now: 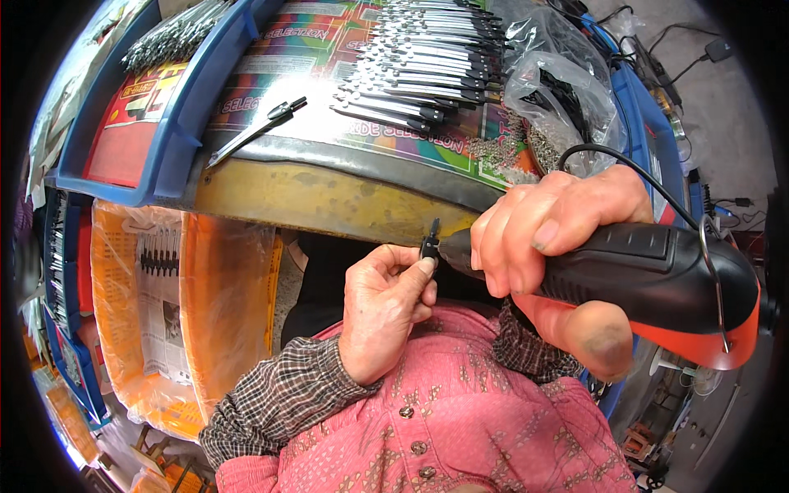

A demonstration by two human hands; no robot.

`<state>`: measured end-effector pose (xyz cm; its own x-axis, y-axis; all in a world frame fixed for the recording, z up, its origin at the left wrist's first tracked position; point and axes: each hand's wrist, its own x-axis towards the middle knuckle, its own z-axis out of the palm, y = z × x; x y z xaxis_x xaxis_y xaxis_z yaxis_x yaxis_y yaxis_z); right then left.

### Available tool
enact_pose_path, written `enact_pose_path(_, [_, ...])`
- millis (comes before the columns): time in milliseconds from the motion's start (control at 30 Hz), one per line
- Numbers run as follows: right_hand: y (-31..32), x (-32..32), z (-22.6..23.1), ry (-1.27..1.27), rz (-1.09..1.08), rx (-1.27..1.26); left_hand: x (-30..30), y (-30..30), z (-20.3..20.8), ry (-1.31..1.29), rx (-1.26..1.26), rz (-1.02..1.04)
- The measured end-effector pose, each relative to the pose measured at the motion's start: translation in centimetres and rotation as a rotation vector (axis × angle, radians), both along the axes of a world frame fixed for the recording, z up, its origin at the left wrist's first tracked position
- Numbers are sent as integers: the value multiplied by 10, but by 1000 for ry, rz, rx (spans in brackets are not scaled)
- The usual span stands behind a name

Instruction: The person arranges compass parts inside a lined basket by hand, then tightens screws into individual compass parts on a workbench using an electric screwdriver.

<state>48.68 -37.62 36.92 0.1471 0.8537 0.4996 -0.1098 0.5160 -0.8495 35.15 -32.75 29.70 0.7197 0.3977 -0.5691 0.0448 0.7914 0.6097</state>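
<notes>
My left hand (380, 300) pinches a small black plastic piece (430, 245) between thumb and fingers, just off the table's near edge. My right hand (567, 230) is wrapped round a black and orange electric screwdriver (633, 261), a cord curving over it. The screwdriver's nose points left and meets the black piece; the exact contact is too small to make out. Beyond my hands, many silver-legged pieces with black heads, like drawing compasses (419, 74), lie in overlapping rows. A single similar compass (259, 131) lies apart near the table's left front.
Small metal screws (497, 156) are scattered by a clear plastic bag (567, 82) of black parts. A blue tray (156, 156) at the left holds a bundle of silver legs (177, 37). Below it stands an orange crate (226, 304) lined with plastic, finished-looking pieces inside.
</notes>
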Motion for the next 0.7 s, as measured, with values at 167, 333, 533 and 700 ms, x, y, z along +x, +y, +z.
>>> enact_pose_path(167, [-4, -1, 1, 13, 20, 10, 0, -1, -2, -13, -26, 19])
enact_pose_path(333, [-12, 15, 4, -286, -49, -70, 0, -3, -5, -37, -1, 55])
enact_pose_path(533, [-14, 8, -3, -62, -63, -30, -1, -3, -5, -50, 39, 12])
enact_pose_path(700, [-15, 2, 1, -137, -45, -10, 0, -2, -7, -25, 28, 27])
